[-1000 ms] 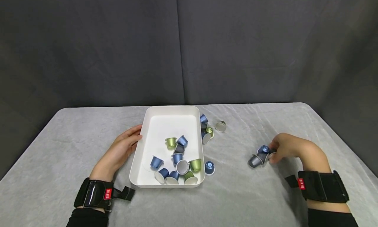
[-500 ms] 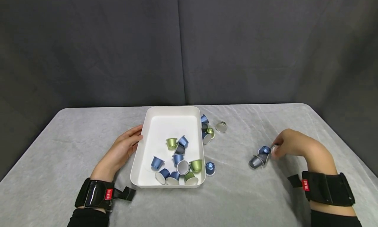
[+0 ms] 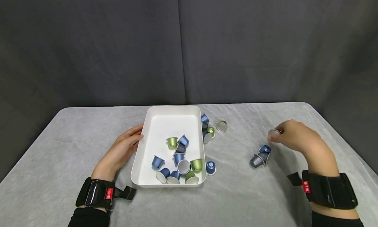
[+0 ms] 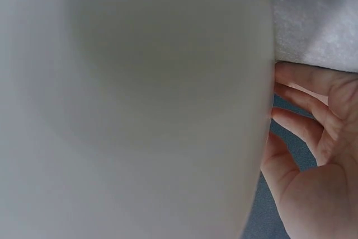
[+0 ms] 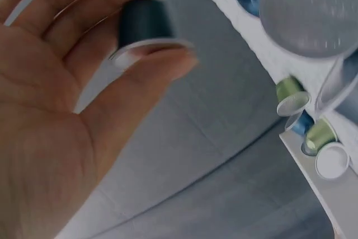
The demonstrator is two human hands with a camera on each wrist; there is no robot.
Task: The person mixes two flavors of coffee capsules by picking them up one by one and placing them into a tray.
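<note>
The right hand (image 3: 295, 136) pinches a dark aluminium coffee capsule (image 3: 273, 133) above the desk's right side; keep the fingers firm on it. The left hand (image 3: 122, 150), fingers relaxed, steadies the white rectangular plastic tray (image 3: 138, 161).

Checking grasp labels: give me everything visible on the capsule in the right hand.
The capsule is a small dark, navy-looking cup with a tapered body and a wider silvery rim, metallic in look. The right hand pinches it between thumb and fingertips, lifted clear of the grey table cloth. In the head view only its silvery rim face shows, turned left toward the white tray. It touches nothing but the fingers; two other capsules lie below it.
</note>
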